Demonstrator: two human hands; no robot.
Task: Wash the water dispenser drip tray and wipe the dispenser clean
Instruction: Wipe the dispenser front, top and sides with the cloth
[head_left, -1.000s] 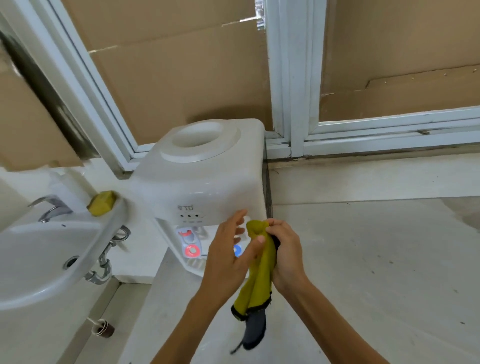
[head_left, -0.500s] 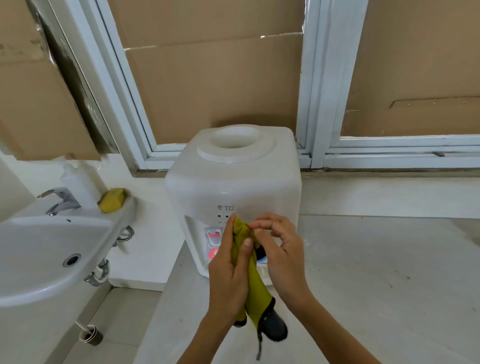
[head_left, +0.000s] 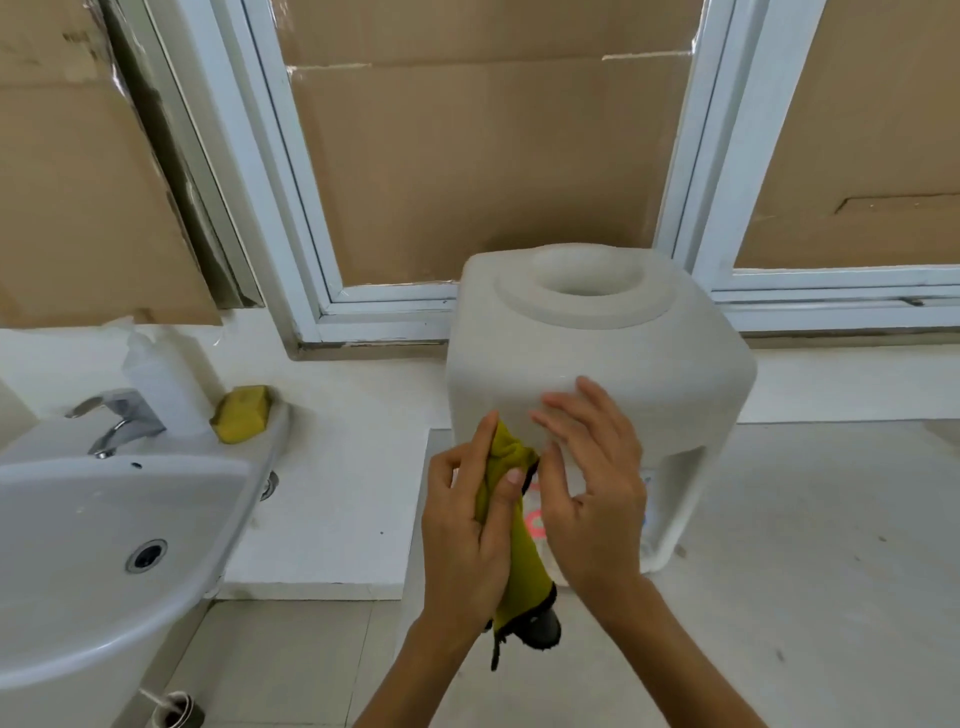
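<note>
- We saw the water dispenser (head_left: 602, 364), a boxy white plastic body with rounded corners, standing on the pale stone-like counter (head_left: 805, 545) below the window frame (head_left: 311, 291).
- Its top carried a raised round collar around a deep circular well; we could not tell whether anything lay inside.
- The front recess sat mostly behind the hands; a red ring showed there, and we could not make out the drip tray.
- The left hand (head_left: 467, 535) clenched a soft, bunched yellow cloth (head_left: 511, 525) with a dark edge, its tail hanging below the palm.
- The right hand (head_left: 592, 483) was released, fingers spread and relaxed, just beside the cloth and in front of the dispenser; contact with either was unclear.
- To the left, a glossy white ceramic sink (head_left: 67, 566) held a round metal drain (head_left: 147, 554).
- A metal faucet (head_left: 117, 421), a translucent bottle (head_left: 161, 379) and a yellow sponge (head_left: 243, 413) sat at the basin's back edge.
- Flat brown cardboard (head_left: 483, 166) filled the window panes.
</note>
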